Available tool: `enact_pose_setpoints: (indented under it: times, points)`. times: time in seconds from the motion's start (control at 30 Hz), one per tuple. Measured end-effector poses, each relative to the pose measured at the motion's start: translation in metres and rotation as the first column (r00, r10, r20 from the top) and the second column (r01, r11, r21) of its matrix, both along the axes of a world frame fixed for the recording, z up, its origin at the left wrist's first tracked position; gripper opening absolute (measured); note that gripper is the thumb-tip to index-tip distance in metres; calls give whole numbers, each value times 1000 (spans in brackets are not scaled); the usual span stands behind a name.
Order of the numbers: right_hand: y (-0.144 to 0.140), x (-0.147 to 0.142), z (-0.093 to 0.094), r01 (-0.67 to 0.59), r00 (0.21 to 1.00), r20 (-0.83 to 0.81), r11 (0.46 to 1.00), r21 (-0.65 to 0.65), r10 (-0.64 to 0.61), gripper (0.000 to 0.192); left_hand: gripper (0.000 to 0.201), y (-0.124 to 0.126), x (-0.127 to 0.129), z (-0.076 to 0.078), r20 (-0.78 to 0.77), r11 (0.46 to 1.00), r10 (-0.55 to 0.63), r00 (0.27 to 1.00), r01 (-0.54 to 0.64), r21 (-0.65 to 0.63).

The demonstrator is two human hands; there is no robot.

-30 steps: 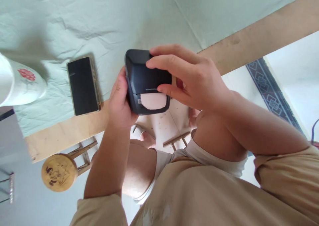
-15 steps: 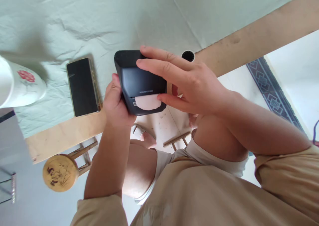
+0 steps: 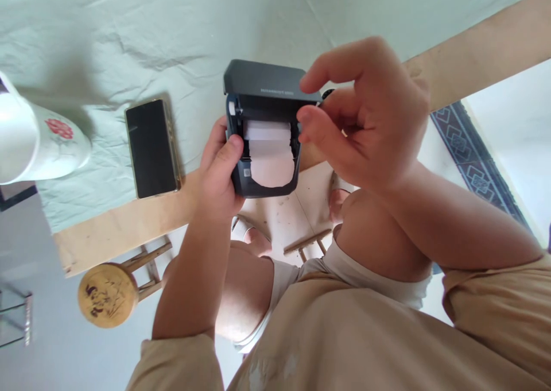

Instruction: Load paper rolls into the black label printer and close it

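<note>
Label printer (image 3: 263,144), lid open, in left hand (image 3: 217,178), right hand (image 3: 365,115) at lid.

Beige short-sleeved shirt (image 3: 344,345), white shorts (image 3: 365,273)

My right hand (image 3: 365,115) hid the printer's (image 3: 267,132) right side and most of a small black ring behind it. The lid's lettering was too small to read. The white cup (image 3: 38,144) ran off the left edge.

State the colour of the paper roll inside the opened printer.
White; the paper roll shows plainly in the head view, inside the dark grey printer.
</note>
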State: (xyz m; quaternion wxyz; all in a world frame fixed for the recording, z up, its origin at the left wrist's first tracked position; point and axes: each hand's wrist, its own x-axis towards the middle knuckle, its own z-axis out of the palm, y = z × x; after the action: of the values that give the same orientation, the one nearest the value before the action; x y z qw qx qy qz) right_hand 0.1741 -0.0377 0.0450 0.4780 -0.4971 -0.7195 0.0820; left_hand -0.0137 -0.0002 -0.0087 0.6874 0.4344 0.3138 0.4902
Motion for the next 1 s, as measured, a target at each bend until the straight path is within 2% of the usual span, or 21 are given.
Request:
enact_pose_setpoints:
  times: [0.07,0.13,0.23,0.33,0.43,0.53,0.67,0.77,0.83,0.87,0.93,0.97,1.0]
  points:
    - [1,-2,-2,9,998,-63,1000,0,-9,6,31,0,0,-2,4,1000,26,1000,-26,9]
    - [2,-4,-3,3,1000,-31,1000,9,-3,8,30,0,1,-2,1,999,49,999,-49,20]
    - [5,-10,-1,63,970,241,993,-99,-38,22,31,-2,1,0,-3,998,36,999,-36,51]
    - [10,-18,5,157,863,505,933,-324,31,36,31,-3,0,1,-20,997,32,999,-30,69]
    - [13,-23,11,158,834,538,883,-442,120,34,32,-3,-2,1,-39,996,55,998,-52,71]
    - [15,-24,15,179,824,554,874,-452,118,29,35,-3,-4,0,-74,996,56,996,-50,78]
    - [16,-24,16,190,810,574,869,-457,124,37,38,-3,-5,1,-109,995,39,993,-28,98]
    - [13,-19,15,106,878,466,906,-411,109,36,37,-4,-5,2,-142,993,69,988,-54,102]
    - [9,-9,15,-44,948,281,932,-359,153,32,34,-5,-5,2,-140,993,77,987,-65,94]
    - [6,-2,15,-142,967,152,926,-349,205,30,33,-5,-4,2,-126,994,76,989,-65,87]
    - [3,15,15,-348,936,-176,879,-327,305,33,33,-6,-4,0,-82,995,74,994,-69,70]
    - [3,24,15,-409,902,-310,825,-391,301,42,33,-6,-4,-1,-62,996,68,996,-64,58]
    - [5,33,14,-420,873,-427,808,-413,235,46,35,-5,-4,-2,-45,997,62,997,-60,46]
